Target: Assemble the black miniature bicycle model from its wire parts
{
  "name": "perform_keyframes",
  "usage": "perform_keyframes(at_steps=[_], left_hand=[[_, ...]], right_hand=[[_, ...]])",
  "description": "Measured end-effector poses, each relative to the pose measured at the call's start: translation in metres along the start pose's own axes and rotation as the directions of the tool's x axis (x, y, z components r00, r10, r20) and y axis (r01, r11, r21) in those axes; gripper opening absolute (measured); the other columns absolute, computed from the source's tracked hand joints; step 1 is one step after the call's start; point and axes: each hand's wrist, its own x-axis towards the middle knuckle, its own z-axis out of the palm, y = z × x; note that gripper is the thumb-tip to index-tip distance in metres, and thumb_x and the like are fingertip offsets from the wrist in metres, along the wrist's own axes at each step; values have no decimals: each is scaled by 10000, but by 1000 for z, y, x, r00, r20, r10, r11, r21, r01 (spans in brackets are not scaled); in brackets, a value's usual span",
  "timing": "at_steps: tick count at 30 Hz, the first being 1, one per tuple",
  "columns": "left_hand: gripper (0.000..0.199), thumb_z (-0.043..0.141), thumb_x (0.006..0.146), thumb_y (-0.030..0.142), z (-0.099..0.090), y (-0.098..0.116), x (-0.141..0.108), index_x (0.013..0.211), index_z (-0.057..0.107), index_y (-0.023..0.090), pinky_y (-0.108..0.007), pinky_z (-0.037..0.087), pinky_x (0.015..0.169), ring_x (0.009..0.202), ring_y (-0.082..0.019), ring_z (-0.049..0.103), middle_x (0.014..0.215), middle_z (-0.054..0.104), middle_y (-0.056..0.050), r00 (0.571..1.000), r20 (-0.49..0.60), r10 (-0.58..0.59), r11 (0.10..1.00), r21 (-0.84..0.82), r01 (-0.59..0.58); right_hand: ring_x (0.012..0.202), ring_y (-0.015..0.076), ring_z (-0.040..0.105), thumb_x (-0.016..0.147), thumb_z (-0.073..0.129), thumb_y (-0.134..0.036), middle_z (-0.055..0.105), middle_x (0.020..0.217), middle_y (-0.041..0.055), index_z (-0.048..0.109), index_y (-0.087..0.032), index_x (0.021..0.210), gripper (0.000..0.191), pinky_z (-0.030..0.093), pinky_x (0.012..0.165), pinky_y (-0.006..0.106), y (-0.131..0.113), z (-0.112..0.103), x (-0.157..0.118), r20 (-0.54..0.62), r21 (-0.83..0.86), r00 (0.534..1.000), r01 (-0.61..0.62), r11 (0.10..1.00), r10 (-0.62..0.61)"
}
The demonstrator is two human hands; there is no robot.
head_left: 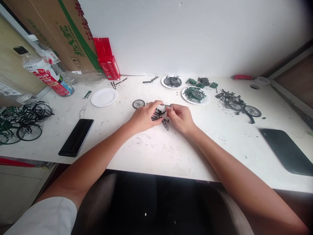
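Between my hands is a partly built black toy bicycle (158,113), its frame and small parts showing in the gap. My left hand (146,117) curls around it from the left, thumb below and fingers above. Close against its upper right side, my right hand (180,117) pinches with thumb and forefinger at a thin dark part (167,105). A small dark pedal-like piece (166,124) hangs or lies just below the fingertips. One spoked wheel (138,103) shows left of my left hand; whether it joins the frame is hidden.
Paper plates with black wheels (172,81) and green parts (194,94) stand behind. Black bicycle parts (236,103) lie right, near a dark flat case (286,150). At left are a bare plate (104,97), a phone (76,137), finished bicycles (26,125) and a bottle (50,76).
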Motion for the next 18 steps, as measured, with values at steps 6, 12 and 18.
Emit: perform_keyframes(at_steps=[6, 12, 18], left_hand=[[544, 763, 900, 410, -5, -1, 0, 1376, 525, 297, -317, 491, 736, 918, -238, 716, 1101, 718, -51, 998, 55, -7, 1000, 23, 6], [517, 756, 913, 401, -6, 0, 1, 1363, 523, 297, -317, 486, 748, 962, -252, 734, 1128, 724, -52, 998, 59, 3, 999, 32, -5], [492, 730, 938, 406, -6, 1, 0, 1365, 516, 289, -317, 471, 743, 926, -247, 735, 1135, 726, -55, 998, 67, -1, 999, 47, -3]], right_hand=[[554, 134, 431, 967, 532, -786, 541, 591, 6, 479, -225, 639, 652, 325, 533, 308, 1, 0, 0, 1, -22, 1000, 9, 1000, -9], [549, 133, 429, 973, 533, -776, 549, 597, 7, 486, -224, 648, 642, 325, 531, 309, 1, 0, -1, 3, -28, 1000, 13, 1000, -13], [549, 136, 434, 978, 533, -769, 539, 586, 6, 493, -223, 650, 638, 314, 536, 313, 0, 0, 0, 3, -38, 1000, 11, 999, -11]])
